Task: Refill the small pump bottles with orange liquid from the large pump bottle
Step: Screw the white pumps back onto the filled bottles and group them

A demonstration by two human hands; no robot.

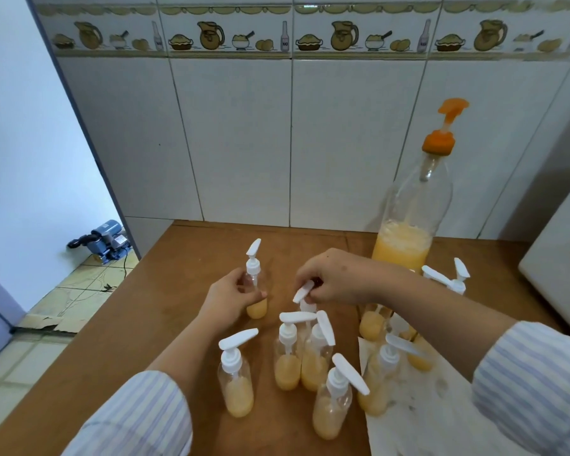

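A large clear plastic bottle with an orange pump head [408, 205] stood at the upper right of the wooden table [185, 324], against the white tiled wall [244, 136]; orange liquid filled only its lower part. Below it, across the centre and lower right of the frame, small clear pump bottles with white heads were clustered, each partly filled.

One small bottle at centre left [255, 291] was held by the left hand [226, 299], fingers curled round its body, its pump upright. Just to its right, the white pump head of another small bottle [304, 292] was pinched by the right hand [334, 278], fingers closed on the nozzle. Whether that pump was being unscrewed or screwed back could not be told, as the neck was hidden behind the fingers and neighbouring pumps.

Nearer the lower edge, three bottles stood close together: one at lower left [236, 380], a touching pair in the middle [301, 360], and one in front [333, 409]. Others rested on a stained white paper sheet [425, 416] at lower right.

For the step in hand, the pump would best be turned by its collar rather than its long nozzle, with the body steadied by the other hand, since the bottles were crowded and one could easily be knocked against its neighbours. The dip tube should be lifted straight so drips fall back inside.

A blue motor unit [107, 240] lay on the floor at far left.
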